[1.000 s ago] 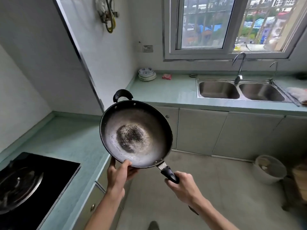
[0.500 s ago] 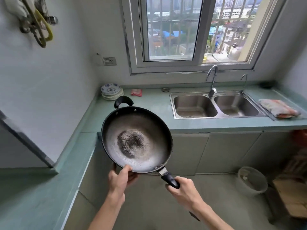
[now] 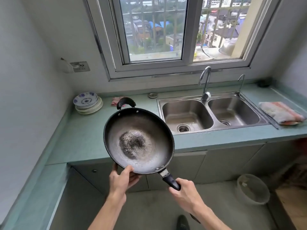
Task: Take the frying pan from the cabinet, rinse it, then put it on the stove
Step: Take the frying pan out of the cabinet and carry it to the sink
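Nearest to us, the right hand (image 3: pixel 186 195) has its fingers curled tight round the end of the black long handle (image 3: pixel 171 181); the handle runs up and to the left from that fist to the frying pan (image 3: pixel 137 141). Beside it, the left hand (image 3: pixel 123 181) pinches the pan's near rim; its thumb (image 3: pixel 127 169) lies over the rim on the inside, and its other fingers (image 3: pixel 135 177) reach beneath the bowl. Between the two hands the pan hangs in the air, clear of every surface and tipped toward us, so that we see its grey inside with a dark scorched patch in the middle; its small helper handle (image 3: pixel 126 102) points away from us. Behind the pan lies the green counter (image 3: pixel 86 138); in our view the right rim comes near the left front corner of the double steel sink (image 3: pixel 174 110). A curved faucet (image 3: pixel 205 83) stands at the back, between the basins. A stack of plates (image 3: pixel 87 102) sits in the far left corner, and a folded towel (image 3: pixel 282 113) lies to the right of the sink; beyond all this is the window (image 3: pixel 187 30).
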`<state>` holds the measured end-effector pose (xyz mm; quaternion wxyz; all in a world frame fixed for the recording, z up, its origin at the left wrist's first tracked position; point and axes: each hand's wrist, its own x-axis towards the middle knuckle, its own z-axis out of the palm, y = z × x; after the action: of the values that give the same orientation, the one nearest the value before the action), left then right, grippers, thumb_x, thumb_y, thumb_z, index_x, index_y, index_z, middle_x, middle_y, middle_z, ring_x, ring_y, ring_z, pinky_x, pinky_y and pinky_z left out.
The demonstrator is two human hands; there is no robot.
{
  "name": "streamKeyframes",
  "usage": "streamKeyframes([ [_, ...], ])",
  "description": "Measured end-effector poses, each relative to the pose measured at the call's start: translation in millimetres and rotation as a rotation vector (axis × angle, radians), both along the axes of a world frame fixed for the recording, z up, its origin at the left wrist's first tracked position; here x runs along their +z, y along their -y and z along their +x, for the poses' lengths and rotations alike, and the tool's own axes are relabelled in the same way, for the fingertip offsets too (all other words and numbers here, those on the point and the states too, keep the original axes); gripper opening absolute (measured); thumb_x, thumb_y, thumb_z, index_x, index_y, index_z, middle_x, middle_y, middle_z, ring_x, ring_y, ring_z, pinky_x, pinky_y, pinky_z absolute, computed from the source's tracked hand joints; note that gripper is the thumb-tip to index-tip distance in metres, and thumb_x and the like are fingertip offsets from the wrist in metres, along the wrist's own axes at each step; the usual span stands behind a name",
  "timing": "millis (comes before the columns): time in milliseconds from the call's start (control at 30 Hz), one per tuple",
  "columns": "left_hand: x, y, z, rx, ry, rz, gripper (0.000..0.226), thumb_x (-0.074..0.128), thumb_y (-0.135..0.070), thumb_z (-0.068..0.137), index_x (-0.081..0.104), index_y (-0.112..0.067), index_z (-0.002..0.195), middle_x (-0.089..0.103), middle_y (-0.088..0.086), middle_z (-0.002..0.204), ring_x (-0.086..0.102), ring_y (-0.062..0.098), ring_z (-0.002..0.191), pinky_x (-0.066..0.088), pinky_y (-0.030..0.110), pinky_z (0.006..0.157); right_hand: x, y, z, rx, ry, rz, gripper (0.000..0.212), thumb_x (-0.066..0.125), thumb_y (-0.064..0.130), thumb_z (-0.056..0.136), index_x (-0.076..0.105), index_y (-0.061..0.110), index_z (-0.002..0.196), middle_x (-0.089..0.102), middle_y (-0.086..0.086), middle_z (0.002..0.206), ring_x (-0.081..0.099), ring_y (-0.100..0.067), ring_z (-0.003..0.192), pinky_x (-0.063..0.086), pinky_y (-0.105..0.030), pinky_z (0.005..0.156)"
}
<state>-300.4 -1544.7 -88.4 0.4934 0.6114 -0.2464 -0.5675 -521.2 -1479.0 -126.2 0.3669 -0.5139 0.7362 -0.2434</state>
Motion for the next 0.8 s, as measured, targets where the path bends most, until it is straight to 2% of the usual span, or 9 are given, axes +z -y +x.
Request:
streamKeyframes([
  [167, -16.6, 62.6, -30.9, 0.025, -0.039, 0.083, 0.047, 0.062, 0.000, 0.087, 0.048, -0.002, 0.131, 0.074, 0.029, 0.088, 0.074, 0.043, 0.080, 0.062, 0.041, 0.067, -5.6, 66.2, -38.4, 0.066, -0.021, 0.066, 0.030, 0.055, 0.044, 0.070, 0.045, 0.016, 0.062, 0.055, 0.000, 0.061, 0.044, -0.018, 0.052, 0.037, -0.030, 0.052],
  [367, -29.8, 122.1, -42.2, 0.002, -0.088, 0.159, 0.038, 0.060, 0.000, 0.087, 0.053, 0.009, 0.123, 0.072, 0.033, 0.091, 0.074, 0.041, 0.077, 0.061, 0.038, 0.065, -0.9, 133.8, -57.3, 0.147, -0.094, 0.080, 0.039, 0.053, 0.052, 0.082, 0.042, 0.019, 0.063, 0.059, 0.001, 0.066, 0.050, -0.021, 0.058, 0.037, -0.030, 0.053],
  [533, -42.6, 161.7, -33.5, 0.002, -0.136, 0.225, 0.021, 0.060, 0.002, 0.086, 0.059, 0.009, 0.106, 0.068, 0.035, 0.093, 0.073, 0.039, 0.073, 0.061, 0.038, 0.063, -6.0, 170.8, -47.7, 0.177, -0.138, 0.118, 0.038, 0.048, 0.055, 0.085, 0.044, 0.022, 0.067, 0.068, -0.003, 0.081, 0.055, -0.024, 0.069, 0.046, -0.036, 0.066],
  [667, -56.9, 194.5, -25.9, -0.002, -0.160, 0.280, 0.021, 0.059, 0.003, 0.086, 0.057, 0.007, 0.107, 0.065, 0.038, 0.100, 0.073, 0.039, 0.072, 0.061, 0.038, 0.060, -13.0, 197.8, -39.9, 0.180, -0.163, 0.143, 0.039, 0.048, 0.056, 0.086, 0.052, 0.019, 0.073, 0.069, -0.004, 0.082, 0.064, -0.028, 0.075, 0.049, -0.038, 0.068],
  [800, -70.9, 216.2, -17.5, -0.029, -0.200, 0.322, 0.027, 0.060, 0.003, 0.085, 0.056, 0.006, 0.112, 0.065, 0.040, 0.105, 0.074, 0.040, 0.074, 0.060, 0.039, 0.060, -14.6, 215.3, -30.9, 0.168, -0.193, 0.184, 0.038, 0.049, 0.054, 0.087, 0.051, 0.019, 0.073, 0.066, -0.002, 0.078, 0.063, -0.027, 0.073, 0.047, -0.037, 0.067],
])
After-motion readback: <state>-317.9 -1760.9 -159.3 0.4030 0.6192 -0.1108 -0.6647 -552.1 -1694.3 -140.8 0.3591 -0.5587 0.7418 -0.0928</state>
